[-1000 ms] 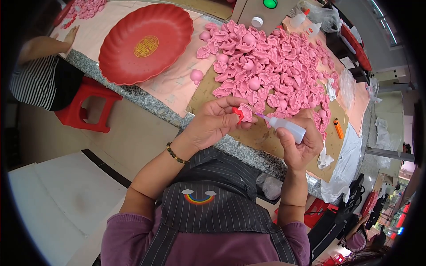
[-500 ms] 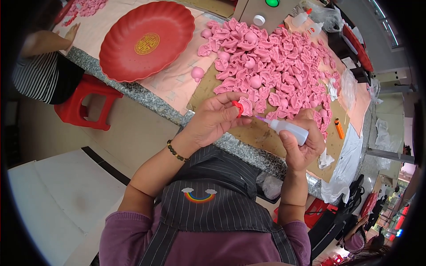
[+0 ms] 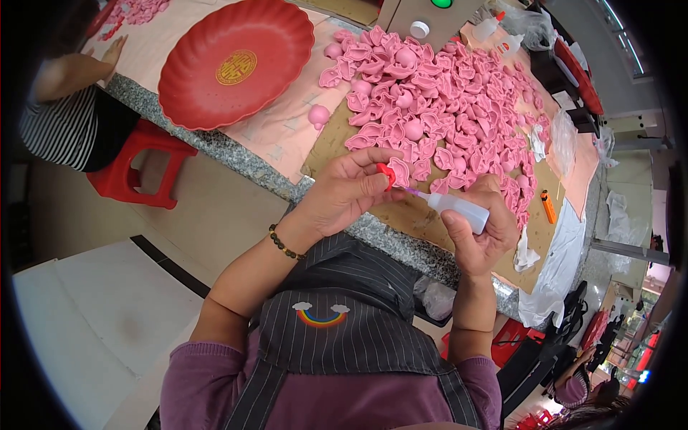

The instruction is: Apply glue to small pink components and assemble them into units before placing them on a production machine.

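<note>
Between the thumb and fingers of my left hand (image 3: 342, 192) is a small red piece (image 3: 388, 175), its shape partly hidden. A pink piece shows right beside it, and I cannot tell whether the hand holds that one too. My right hand (image 3: 486, 240) is wrapped round a translucent squeeze bottle (image 3: 459, 211). The bottle lies tilted, and its thin purple nozzle (image 3: 412, 191) points left, close to the red piece. Beyond both hands spreads a heap of hollow pink molded pieces (image 3: 462, 107), with several round pink balls (image 3: 413, 130) among them.
A large red scalloped tray (image 3: 279, 72) stands left on the stone-edged table. An orange cutter (image 3: 548, 206) and crumpled tissue (image 3: 527, 252) lie at right. White bottles (image 3: 487, 29) and a metal box (image 3: 430, 21) are at the back. Another person's hand (image 3: 112, 54) rests far left, above a red stool (image 3: 154, 161).
My right hand has shifted slightly left with the squeeze bottle, bringing its nozzle nearer the red piece. My left hand has barely moved.
</note>
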Tool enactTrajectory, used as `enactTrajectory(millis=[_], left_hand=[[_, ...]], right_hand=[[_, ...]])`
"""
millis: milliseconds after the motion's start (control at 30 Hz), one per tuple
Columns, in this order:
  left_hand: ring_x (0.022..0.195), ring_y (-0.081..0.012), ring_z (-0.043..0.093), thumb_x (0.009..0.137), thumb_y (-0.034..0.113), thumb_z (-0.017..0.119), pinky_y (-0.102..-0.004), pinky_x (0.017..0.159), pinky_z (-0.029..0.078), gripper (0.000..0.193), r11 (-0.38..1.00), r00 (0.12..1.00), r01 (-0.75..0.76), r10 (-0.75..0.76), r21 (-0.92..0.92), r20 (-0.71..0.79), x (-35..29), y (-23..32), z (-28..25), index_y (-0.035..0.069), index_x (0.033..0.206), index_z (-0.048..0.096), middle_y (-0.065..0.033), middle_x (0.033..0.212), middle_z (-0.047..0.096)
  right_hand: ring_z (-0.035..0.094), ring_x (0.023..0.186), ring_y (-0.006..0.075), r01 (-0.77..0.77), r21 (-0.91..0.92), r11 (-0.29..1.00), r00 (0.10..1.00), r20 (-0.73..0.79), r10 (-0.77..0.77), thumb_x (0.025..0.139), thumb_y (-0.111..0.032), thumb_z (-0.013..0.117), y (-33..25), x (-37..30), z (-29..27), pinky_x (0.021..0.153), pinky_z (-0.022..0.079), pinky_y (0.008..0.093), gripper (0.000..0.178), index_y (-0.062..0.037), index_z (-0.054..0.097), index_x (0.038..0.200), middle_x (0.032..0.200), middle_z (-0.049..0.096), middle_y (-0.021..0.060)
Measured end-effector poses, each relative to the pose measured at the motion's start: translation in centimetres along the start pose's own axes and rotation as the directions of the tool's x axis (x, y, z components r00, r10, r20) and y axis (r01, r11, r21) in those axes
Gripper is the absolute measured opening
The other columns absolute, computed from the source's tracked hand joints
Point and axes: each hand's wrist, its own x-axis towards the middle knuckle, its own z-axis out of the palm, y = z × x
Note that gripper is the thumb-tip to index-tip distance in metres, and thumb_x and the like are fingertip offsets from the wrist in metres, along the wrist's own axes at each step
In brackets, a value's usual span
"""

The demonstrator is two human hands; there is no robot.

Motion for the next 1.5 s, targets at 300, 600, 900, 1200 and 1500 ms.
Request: enactTrajectory(millis=[300, 600, 900, 1200, 1500], left_hand=[[0.109, -0.0265, 0.053, 0.088, 0.008, 0.053, -0.0404, 0.092, 0.045, 0.034, 1.000, 1.000, 0.000, 0.000, -0.017, -0.011, -0.04, 0.06, 0.00, 0.003, 0.121, 0.047, -0.0159, 0.118, 0.054], [0.106, -0.0259, 0.055, 0.088, 0.006, 0.052, -0.0402, 0.090, 0.047, 0.031, 0.998, 1.000, -0.027, 0.027, -0.056, -0.017, -0.10, 0.12, 0.15, 0.003, 0.118, 0.049, -0.0146, 0.114, 0.056], [0.104, -0.0243, 0.056, 0.088, 0.007, 0.053, -0.0400, 0.089, 0.047, 0.031, 0.997, 1.000, -0.030, 0.029, -0.069, -0.010, -0.07, -0.08, -0.20, 0.003, 0.119, 0.049, -0.0130, 0.112, 0.057], [0.105, -0.0229, 0.055, 0.088, 0.008, 0.053, -0.0395, 0.089, 0.047, 0.034, 0.998, 0.999, -0.029, 0.028, -0.059, -0.019, -0.13, 0.02, -0.09, 0.002, 0.121, 0.047, -0.0119, 0.113, 0.057], [0.104, -0.0196, 0.055, 0.089, 0.010, 0.053, -0.0381, 0.090, 0.046, 0.037, 0.999, 1.000, -0.013, 0.012, -0.031, -0.021, -0.15, 0.04, -0.04, 0.002, 0.123, 0.045, -0.0093, 0.111, 0.057]], right_hand=[[0.041, 0.063, 0.0140, -0.017, 0.007, 1.000, 1.000, -0.015, 0.017, 0.069, -0.012, 0.068, -0.06, -0.03, -0.18, 0.059, 0.032, 0.0259, 0.019, 0.0030, 0.059, 0.077, 0.065, 0.052, 0.0052], [0.043, 0.058, 0.0172, -0.018, -0.007, 1.000, 0.998, -0.055, 0.018, 0.065, -0.011, 0.073, -0.05, -0.01, -0.39, 0.056, 0.033, 0.0281, 0.019, 0.0011, 0.061, 0.074, 0.063, 0.053, 0.0066], [0.043, 0.058, 0.0173, -0.029, -0.022, 0.999, 0.998, -0.052, 0.028, 0.065, -0.009, 0.073, -0.23, 0.08, -0.42, 0.057, 0.033, 0.0284, 0.019, 0.0013, 0.061, 0.074, 0.063, 0.053, 0.0068], [0.043, 0.058, 0.0171, -0.009, -0.022, 1.000, 0.998, -0.066, 0.008, 0.064, -0.009, 0.073, -0.13, 0.09, -0.43, 0.056, 0.033, 0.0278, 0.018, 0.0017, 0.060, 0.073, 0.063, 0.053, 0.0071], [0.043, 0.058, 0.0172, 0.024, -0.040, 0.999, 0.997, -0.069, -0.026, 0.064, -0.008, 0.073, 0.11, 0.02, -0.54, 0.055, 0.034, 0.0277, 0.018, 0.0019, 0.060, 0.073, 0.063, 0.053, 0.0074]])
